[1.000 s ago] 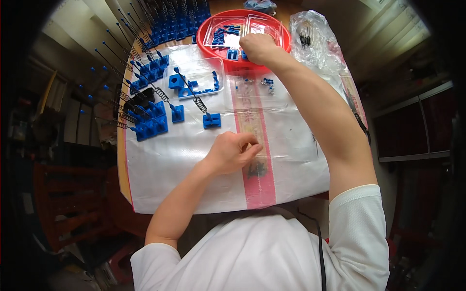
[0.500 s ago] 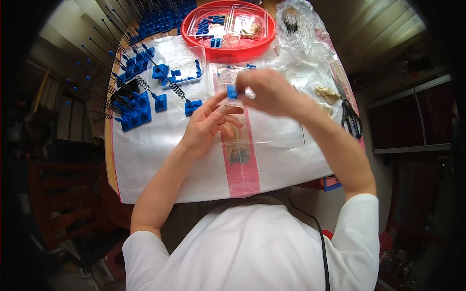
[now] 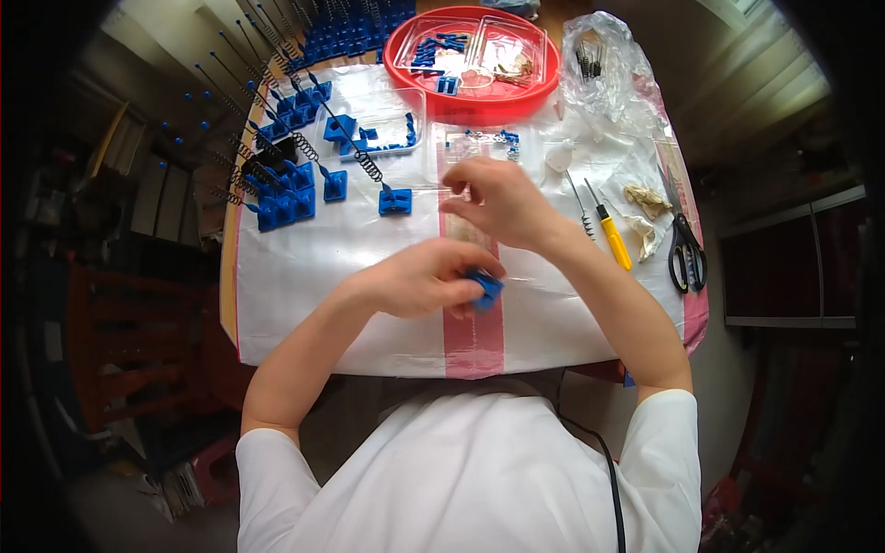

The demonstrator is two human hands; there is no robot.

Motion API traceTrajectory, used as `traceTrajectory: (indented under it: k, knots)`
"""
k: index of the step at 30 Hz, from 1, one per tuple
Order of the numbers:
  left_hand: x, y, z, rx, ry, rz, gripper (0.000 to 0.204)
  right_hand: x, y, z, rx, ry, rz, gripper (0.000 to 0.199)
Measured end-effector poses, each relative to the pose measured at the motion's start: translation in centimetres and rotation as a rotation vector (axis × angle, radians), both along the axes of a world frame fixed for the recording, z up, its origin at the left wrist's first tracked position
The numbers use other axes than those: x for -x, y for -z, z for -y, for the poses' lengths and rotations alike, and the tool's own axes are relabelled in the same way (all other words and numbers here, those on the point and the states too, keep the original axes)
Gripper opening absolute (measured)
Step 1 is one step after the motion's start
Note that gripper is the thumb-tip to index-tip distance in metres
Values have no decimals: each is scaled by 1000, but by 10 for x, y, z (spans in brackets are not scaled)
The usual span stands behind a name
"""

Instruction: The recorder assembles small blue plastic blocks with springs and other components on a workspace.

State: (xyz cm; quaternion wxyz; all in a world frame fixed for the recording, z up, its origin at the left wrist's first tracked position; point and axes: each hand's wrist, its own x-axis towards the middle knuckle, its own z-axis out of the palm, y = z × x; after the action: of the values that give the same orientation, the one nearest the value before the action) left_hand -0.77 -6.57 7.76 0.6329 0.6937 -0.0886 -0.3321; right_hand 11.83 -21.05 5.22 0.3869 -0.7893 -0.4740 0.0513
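Note:
My left hand (image 3: 426,277) is closed around a small blue plastic block (image 3: 483,287) low over the white sheet (image 3: 304,276), near the red stripe. My right hand (image 3: 499,198) hovers just beyond it, fingers pinched on a thin metal rod (image 3: 419,187) that points left toward a lone blue block (image 3: 395,201). Rows of finished blue blocks with springs and rods (image 3: 281,194) lie at the left of the sheet.
A red round tray (image 3: 479,101) holding clear boxes and blue parts sits at the far edge. A clear bag with springs (image 3: 599,64) lies to its right. A yellow-handled screwdriver (image 3: 610,235) and black scissors (image 3: 686,249) rest at the right.
My right hand came back from the red tray toward me. The blue block passed into my left hand, which dropped lower; my right hand now pinches a thin rod.

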Motion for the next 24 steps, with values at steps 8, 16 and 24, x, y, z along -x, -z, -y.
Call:
traceTrajectory:
  k: [8,16,24]
  knots:
    - [-2,24,5,160,305,-44,36,21,21,-83,350,-36,110,35]
    - [0,48,1,277,444,-35,37,34,24,-119,262,-154,140,34]
    - [2,54,-3,321,455,-89,35,39,26,-131,243,-132,66,33]
